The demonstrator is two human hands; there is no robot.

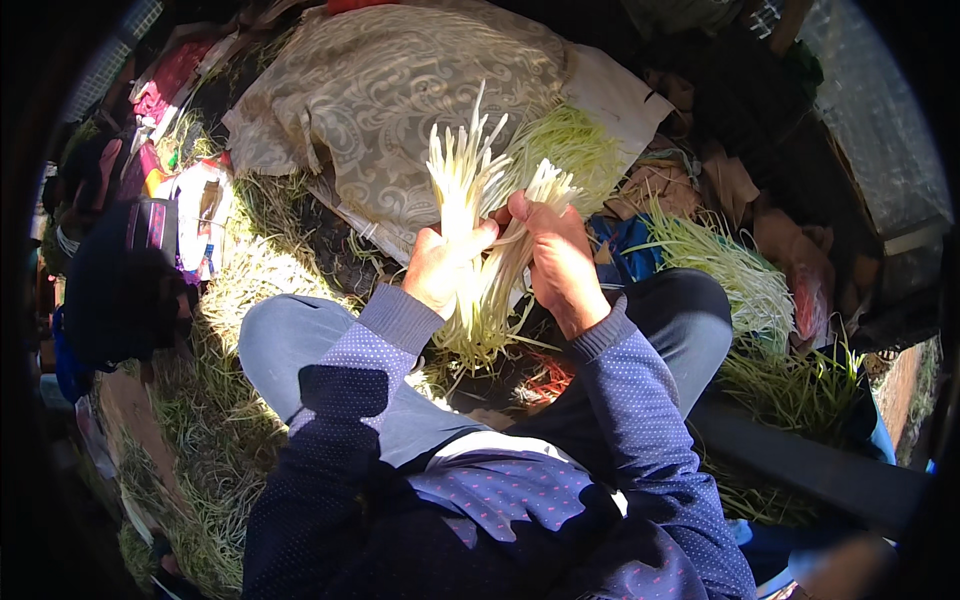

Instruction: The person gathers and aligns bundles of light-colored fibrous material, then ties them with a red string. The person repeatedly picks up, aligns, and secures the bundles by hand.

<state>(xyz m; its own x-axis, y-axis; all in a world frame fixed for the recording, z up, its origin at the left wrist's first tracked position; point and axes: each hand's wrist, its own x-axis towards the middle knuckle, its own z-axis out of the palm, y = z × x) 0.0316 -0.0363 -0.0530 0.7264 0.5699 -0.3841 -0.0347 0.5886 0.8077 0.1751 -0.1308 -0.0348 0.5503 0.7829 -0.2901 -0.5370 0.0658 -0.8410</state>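
In the middle, above my crossed legs, my left hand (445, 265) grips an upright bunch of pale white-yellow stalks (460, 170), their lighter ends fanned upward and thin greener ends hanging down. My right hand (555, 260) is closed around a second, shorter bunch (550, 185) just to the right, its thumb near the top. The two bunches are close together at their lower parts. Behind them, a pile of yellow-green stalks (580, 150) lies by the edge of a patterned cloth (370, 110).
Loose stalks and dry strands (260, 280) spread on the left, beside dark bundles (120, 280) and coloured items. Another pile of pale green stalks (730, 280) lies right, with blue plastic (630, 255), brown scraps (660, 190), a dark beam (800, 455) and translucent sheeting (875, 120).
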